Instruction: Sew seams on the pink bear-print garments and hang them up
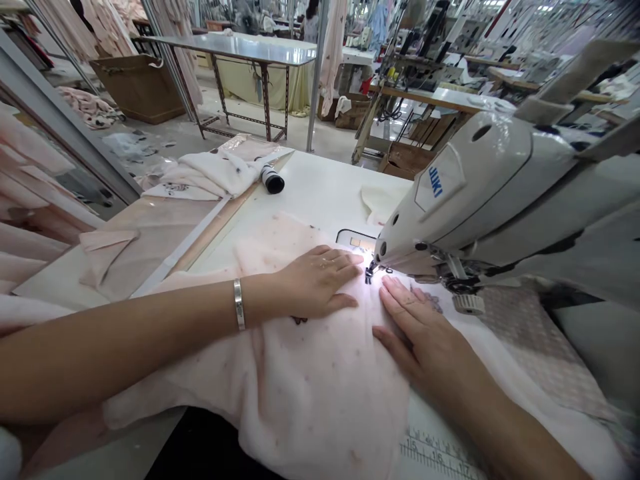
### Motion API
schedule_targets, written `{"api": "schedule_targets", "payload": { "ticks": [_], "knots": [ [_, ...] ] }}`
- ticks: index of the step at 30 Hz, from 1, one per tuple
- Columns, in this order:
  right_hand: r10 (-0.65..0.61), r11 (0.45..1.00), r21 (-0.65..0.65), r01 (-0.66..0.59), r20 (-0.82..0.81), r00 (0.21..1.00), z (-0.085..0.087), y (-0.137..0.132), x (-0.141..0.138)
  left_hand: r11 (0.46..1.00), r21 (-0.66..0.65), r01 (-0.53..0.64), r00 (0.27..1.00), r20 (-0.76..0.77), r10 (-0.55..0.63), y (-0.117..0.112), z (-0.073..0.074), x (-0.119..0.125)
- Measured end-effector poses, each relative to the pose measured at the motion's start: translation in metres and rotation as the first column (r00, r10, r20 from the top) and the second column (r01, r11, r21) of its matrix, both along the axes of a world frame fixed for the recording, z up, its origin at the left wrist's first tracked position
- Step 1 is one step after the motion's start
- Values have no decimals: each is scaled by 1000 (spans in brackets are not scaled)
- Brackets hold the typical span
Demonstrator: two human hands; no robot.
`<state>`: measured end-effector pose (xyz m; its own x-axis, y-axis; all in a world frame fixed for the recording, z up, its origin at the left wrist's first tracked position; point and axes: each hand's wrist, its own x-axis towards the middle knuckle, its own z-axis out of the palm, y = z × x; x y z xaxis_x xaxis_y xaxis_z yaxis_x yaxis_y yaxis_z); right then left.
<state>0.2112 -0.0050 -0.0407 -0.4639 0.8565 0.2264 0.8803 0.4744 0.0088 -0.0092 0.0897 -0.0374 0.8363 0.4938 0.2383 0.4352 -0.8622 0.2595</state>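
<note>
A pale pink fleecy fabric lies spread over the white sewing table, running under the needle of a white sewing machine. My left hand rests flat on the fabric just left of the needle, fingers stretched out and pressed down; a silver bracelet sits on that wrist. On the right, my right hand also lies flat on the fabric, its fingertips pointing at the presser foot. Neither hand grips anything.
A black thread spool lies at the table's far side beside folded white cloth. Pink fabric pieces cover a side table at left. A ruler strip runs along the near edge. Metal tables, boxes and other machines stand behind.
</note>
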Motion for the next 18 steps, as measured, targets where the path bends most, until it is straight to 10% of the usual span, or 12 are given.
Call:
{"api": "schedule_targets", "payload": {
  "ticks": [18],
  "knots": [
    [17, 994, 104, -15, -20, 1000, -41, 15, 40, 999, -7, -46, 998, 52, 46, 11, -3, 4]
  ]
}}
